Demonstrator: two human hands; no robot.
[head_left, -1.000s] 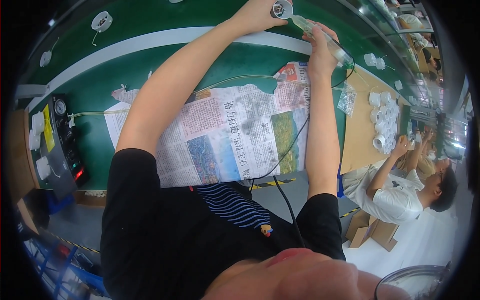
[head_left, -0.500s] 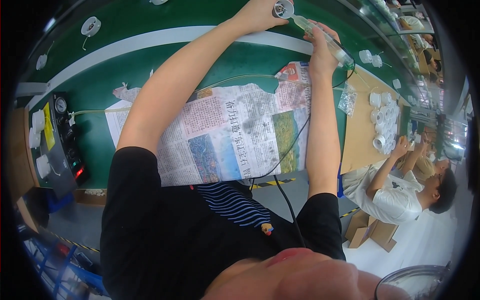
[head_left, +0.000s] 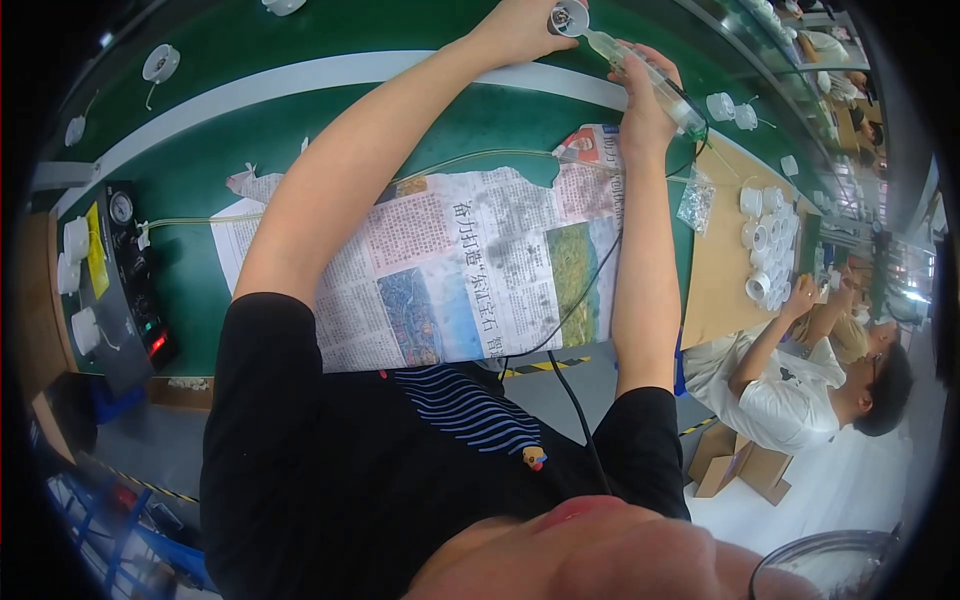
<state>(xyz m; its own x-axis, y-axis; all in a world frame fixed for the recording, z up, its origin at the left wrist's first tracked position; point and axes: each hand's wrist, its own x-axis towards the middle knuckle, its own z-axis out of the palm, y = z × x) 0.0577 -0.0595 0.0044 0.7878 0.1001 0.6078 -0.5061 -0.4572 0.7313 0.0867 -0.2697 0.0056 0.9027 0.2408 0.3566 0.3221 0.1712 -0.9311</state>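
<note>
At the far edge of the bench, my left hand (head_left: 512,34) grips a small white round housing (head_left: 568,17), its open side showing some small parts inside. My right hand (head_left: 648,105) is wrapped round a clear dispensing syringe (head_left: 612,50), tilted so that its narrow tip is at the housing's rim. Whether the tip touches the inside cannot be made out. A thin dark tube runs from the back of the syringe down past my right forearm. Beneath my arms lies a stained newspaper sheet (head_left: 500,260) on the green bench.
Beyond a pale rail (head_left: 330,75), a green belt carries white housings (head_left: 161,64) with wires. A black control box (head_left: 130,270) with a gauge stands left. Right are a cardboard sheet (head_left: 715,270), grouped white housings (head_left: 765,240), a clear bag (head_left: 695,205) and a seated co-worker (head_left: 790,395).
White housings on the belt beyond the rail have shifted left. Both my hands keep nearly the same place, with the syringe tip still at the housing.
</note>
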